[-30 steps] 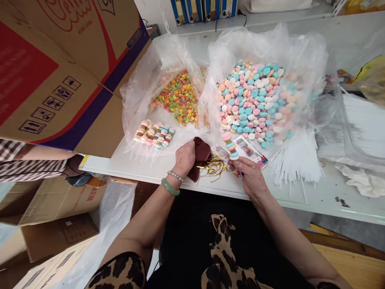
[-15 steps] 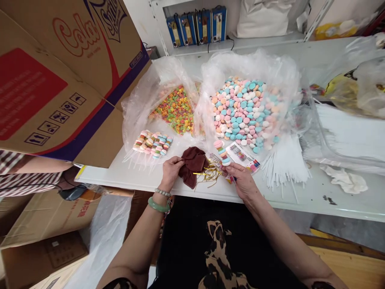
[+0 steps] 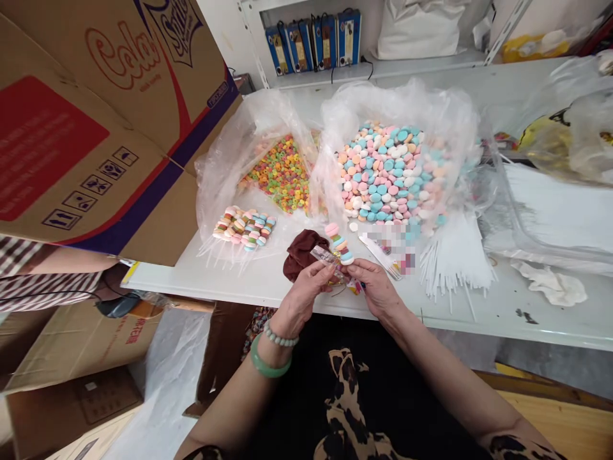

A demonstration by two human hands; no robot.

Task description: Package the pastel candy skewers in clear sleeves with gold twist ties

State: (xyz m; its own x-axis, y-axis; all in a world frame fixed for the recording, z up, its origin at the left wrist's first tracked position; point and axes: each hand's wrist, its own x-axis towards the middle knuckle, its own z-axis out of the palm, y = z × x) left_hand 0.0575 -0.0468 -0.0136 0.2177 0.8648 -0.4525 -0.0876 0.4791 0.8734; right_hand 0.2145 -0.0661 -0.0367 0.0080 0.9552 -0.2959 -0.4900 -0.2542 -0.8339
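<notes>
My right hand point(image 3: 377, 285) is closed on a candy skewer point(image 3: 339, 243), a stack of pastel candy discs held upright. My left hand point(image 3: 309, 291) pinches a small clear plastic bag point(image 3: 326, 257) right beside the skewer; its lower part is hidden between my fingers. Behind my left hand lies a crumpled dark brown cloth point(image 3: 299, 252). Gold twist ties point(image 3: 338, 289) show only in part under the hands. Printed cards point(image 3: 380, 252) lie just past my right hand. To the left, several finished candy skewers point(image 3: 245, 228) rest in a pile on plastic.
Open plastic bags hold ring-shaped candies point(image 3: 282, 176) and pastel candy discs point(image 3: 383, 169). White sticks point(image 3: 454, 265) lie to the right, near a crumpled tissue point(image 3: 550, 284). A large cardboard box point(image 3: 110, 128) stands at the left. Another person's striped sleeve point(image 3: 43, 281) shows behind it.
My left hand has let go of the brown cloth and moved right, now pinching the clear bag. My right hand has shifted slightly left with the candy skewer.
</notes>
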